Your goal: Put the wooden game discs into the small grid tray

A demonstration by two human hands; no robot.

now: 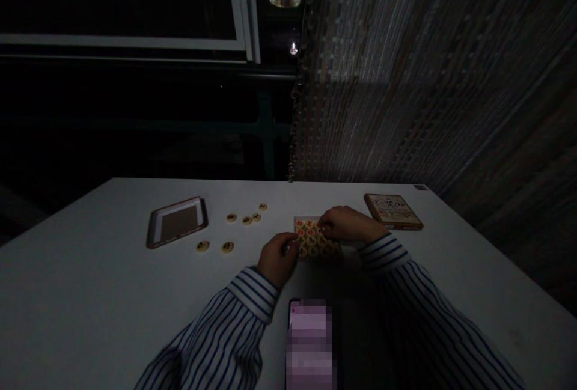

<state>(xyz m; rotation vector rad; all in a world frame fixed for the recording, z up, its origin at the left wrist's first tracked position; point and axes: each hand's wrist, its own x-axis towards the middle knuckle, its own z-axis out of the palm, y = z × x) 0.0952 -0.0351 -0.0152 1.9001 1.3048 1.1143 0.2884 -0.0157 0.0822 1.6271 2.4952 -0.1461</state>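
Observation:
A small box (296,222) of round Chinese chess pieces (311,240) sits on the table in front of me, its pieces in rows with red and dark characters. My left hand (278,258) is closed at the box's left side, thumb and fingers by its edge. Over the box's far right part, my right hand (345,223) bends down, fingers pinched on a chess piece that they mostly hide. Several loose chess pieces (228,247) with dark characters lie to the left of the box.
A shallow open box lid (178,223) lies at the left of the white table (103,270). At the right rests a flat printed box (393,211). A lit phone (310,342) lies near me between my forearms. A string curtain (383,77) hangs beyond the table.

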